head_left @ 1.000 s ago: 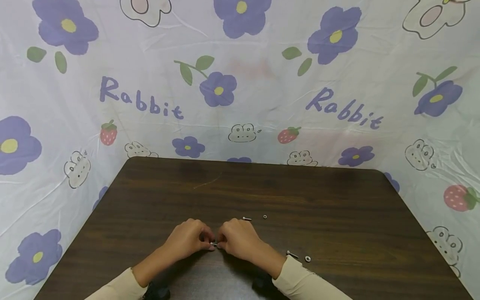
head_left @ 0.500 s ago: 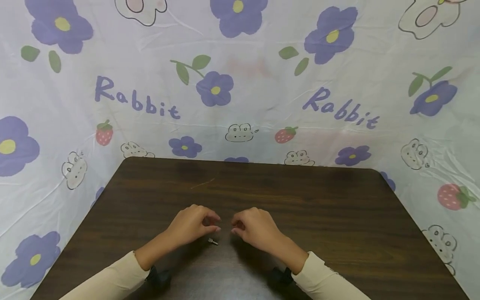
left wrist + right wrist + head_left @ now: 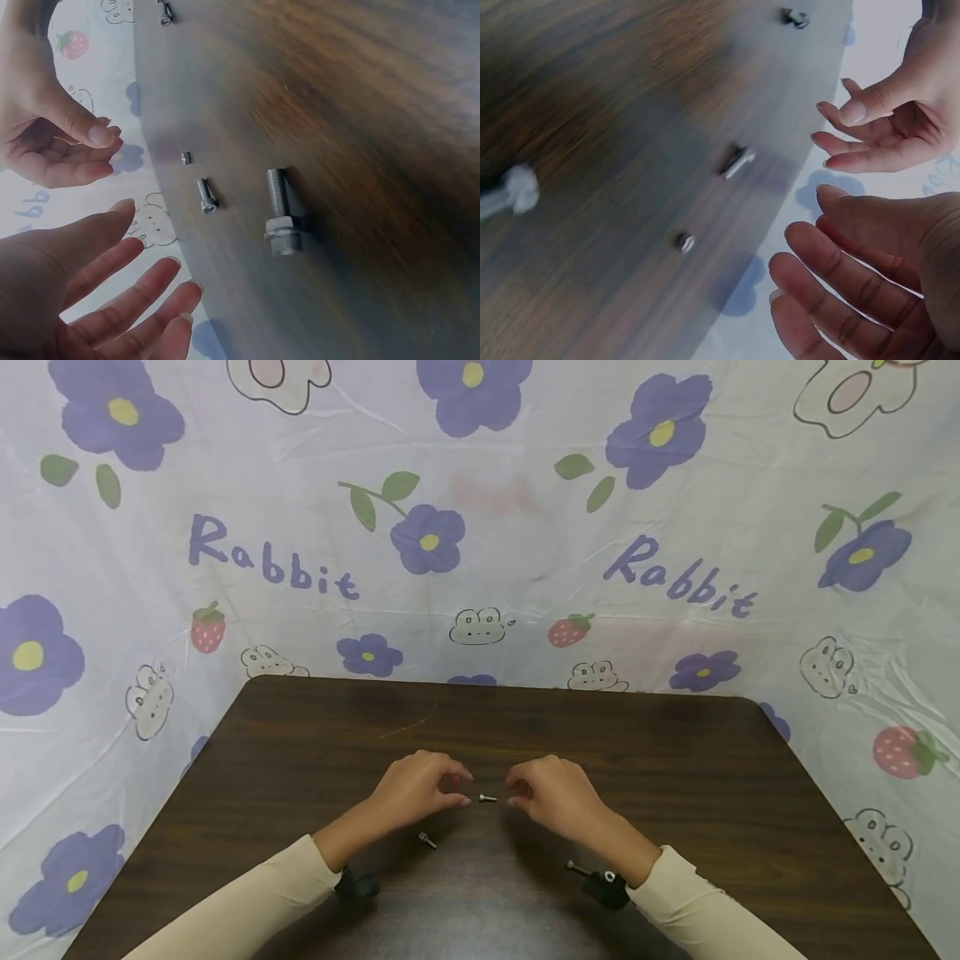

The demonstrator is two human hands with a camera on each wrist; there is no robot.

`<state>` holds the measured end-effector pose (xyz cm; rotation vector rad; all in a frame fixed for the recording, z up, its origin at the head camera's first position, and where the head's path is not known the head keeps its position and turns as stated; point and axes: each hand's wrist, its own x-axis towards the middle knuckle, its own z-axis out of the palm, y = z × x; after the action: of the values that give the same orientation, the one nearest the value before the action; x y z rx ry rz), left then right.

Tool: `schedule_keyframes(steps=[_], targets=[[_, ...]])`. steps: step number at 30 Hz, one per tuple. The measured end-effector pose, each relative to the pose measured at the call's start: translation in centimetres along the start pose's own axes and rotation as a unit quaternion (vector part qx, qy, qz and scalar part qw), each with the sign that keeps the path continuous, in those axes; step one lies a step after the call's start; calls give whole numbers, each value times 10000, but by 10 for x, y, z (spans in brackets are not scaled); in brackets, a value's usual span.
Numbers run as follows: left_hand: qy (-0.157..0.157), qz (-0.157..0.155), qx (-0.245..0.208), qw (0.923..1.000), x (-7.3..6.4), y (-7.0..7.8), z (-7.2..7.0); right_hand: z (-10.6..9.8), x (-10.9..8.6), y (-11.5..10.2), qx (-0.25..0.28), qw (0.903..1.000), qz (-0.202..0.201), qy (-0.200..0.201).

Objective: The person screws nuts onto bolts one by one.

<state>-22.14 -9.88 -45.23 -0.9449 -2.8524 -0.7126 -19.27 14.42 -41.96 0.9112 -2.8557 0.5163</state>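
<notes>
A bolt with a nut threaded up against its head [image 3: 283, 223] lies on the table, nearer the person than both hands. Between the fingertips of the two hands, in the head view, lies a smaller bolt [image 3: 487, 798]; neither hand grips it. My left hand [image 3: 418, 788] hovers to its left, thumb and fingers parted and holding nothing. To the right, my right hand [image 3: 561, 795] is likewise loose, with nothing between its fingers. A small loose nut [image 3: 186, 157] rests beyond the small bolt; the right hand hides it in the head view.
Beside the right wrist, another bolt [image 3: 577, 867] and a loose nut [image 3: 610, 877] are on the dark wooden table [image 3: 465, 914]. Dark wrist cameras hang under both sleeves. A flower-patterned cloth [image 3: 517, 568] surrounds the table's back and sides.
Both hands were pinching the bolt and nut at first, then let go of them on the table. They have since moved right and farther forward, to either side of the smaller bolt.
</notes>
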Motion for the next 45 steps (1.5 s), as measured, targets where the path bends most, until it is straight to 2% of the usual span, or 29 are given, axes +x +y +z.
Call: schedule_keyframes(steps=[5,11,20,27,32,39,45], targets=[[-235,-65,114,9996,13,-1,10,2,0,11,-37,9999,102,-87],[-383,-115,304,9987,20,-1,22,6,-1,19,-23,9999,137,-96],[-399,-169,481,9979,33,-2,36,12,4,34,-39,9987,409,-300],[-481,-303,493,9972,37,1,41,17,7,40,107,9961,697,-531],[-494,-387,469,9969,37,2,43,20,9,42,-28,9953,762,-604],[-409,-500,307,9974,38,1,45,22,13,43,-149,9954,663,-669],[-391,-491,-463,9970,35,-2,36,28,12,44,-220,9972,477,-534]])
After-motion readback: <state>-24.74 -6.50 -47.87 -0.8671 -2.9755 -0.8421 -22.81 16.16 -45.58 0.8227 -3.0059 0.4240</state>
